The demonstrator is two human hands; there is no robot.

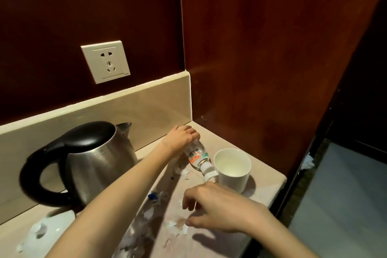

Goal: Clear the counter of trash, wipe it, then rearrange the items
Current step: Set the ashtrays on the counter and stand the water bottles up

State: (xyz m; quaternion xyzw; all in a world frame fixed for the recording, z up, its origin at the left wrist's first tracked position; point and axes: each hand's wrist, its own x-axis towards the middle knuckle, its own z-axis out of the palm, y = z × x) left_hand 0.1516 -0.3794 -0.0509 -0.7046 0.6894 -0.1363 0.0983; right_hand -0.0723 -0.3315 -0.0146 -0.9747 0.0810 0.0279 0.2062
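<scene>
Trash-clearing stage of the task, judged from the litter still on the beige stone worktop (234, 136); wiping and rearranging are not yet begun. The left hand (181, 137) reaches across to the far corner and grips, with fingers curled over its base end, a small clear plastic bottle with an orange-and-green label and white cap (198, 157). The bottle lies tilted, cap toward the viewer, the cap just beside or touching the handle of a white ceramic mug (232, 166); which of the two cannot be told. The right hand (217, 208) is held low over the near part of the worktop, palm down, fingers loosely bent and apart, its fingertips (188, 222) at or just above a cluster of small white paper scraps (178, 226); whether they pinch a scrap cannot be told. The two hands are well apart, the left forearm extended, the right wrist bent inward.

More torn white scraps and a small blue fragment (152, 196) lie between the forearms, and a crumpled white tissue (39, 234) rests at the near left. A stainless-steel electric kettle with black lid and handle (88, 161) stands at left, below a white wall socket (105, 62).

Next move, as a judgement: lift the bottle clear without knocking the mug, and gather the fine scraps by pinching or sweeping them together.
</scene>
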